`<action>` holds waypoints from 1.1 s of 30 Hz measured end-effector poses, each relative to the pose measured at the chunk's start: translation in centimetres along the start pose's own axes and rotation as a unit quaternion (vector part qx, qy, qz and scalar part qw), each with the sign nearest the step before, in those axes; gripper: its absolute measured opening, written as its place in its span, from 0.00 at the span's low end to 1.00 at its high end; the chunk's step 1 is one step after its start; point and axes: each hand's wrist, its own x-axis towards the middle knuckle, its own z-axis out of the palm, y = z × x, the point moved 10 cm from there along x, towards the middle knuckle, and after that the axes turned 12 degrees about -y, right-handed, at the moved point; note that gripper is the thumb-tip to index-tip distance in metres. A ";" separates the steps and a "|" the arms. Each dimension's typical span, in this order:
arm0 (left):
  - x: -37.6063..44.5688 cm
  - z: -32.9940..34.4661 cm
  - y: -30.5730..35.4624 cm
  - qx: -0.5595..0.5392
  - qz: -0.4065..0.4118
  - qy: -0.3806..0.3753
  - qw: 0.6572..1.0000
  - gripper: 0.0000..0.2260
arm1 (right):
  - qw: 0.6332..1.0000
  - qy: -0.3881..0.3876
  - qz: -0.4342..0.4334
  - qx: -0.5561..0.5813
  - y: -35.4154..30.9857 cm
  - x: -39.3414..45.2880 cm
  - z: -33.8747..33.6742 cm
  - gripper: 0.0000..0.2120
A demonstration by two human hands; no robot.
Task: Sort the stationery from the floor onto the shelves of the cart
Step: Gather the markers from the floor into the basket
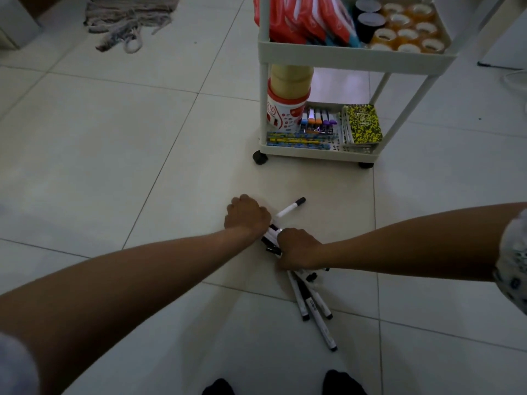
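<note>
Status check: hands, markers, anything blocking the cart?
Left hand and right hand gripping markers on floor. More markers loose. Path to cart open.

Dim, bluish indoor light; soft shadows, wide-angle bending at edges.

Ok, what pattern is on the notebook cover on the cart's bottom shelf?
A yellow-and-black speckled pattern on the notebook, seen best in the head view.
</note>
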 end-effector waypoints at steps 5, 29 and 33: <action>2.1 2.0 5.1 0.133 0.122 -0.060 0.982 0.25 | 1.000 -0.006 -0.012 -0.006 -0.1 0.7 0.7 0.14; -3.5 -9.2 -2.4 -0.283 0.085 0.311 0.903 0.08 | 0.972 0.065 -0.058 0.217 3.6 -0.7 -3.7 0.14; -4.2 -7.1 -5.0 -0.330 -0.004 0.271 0.904 0.12 | 0.966 0.091 -0.015 0.240 5.6 -1.5 -4.6 0.12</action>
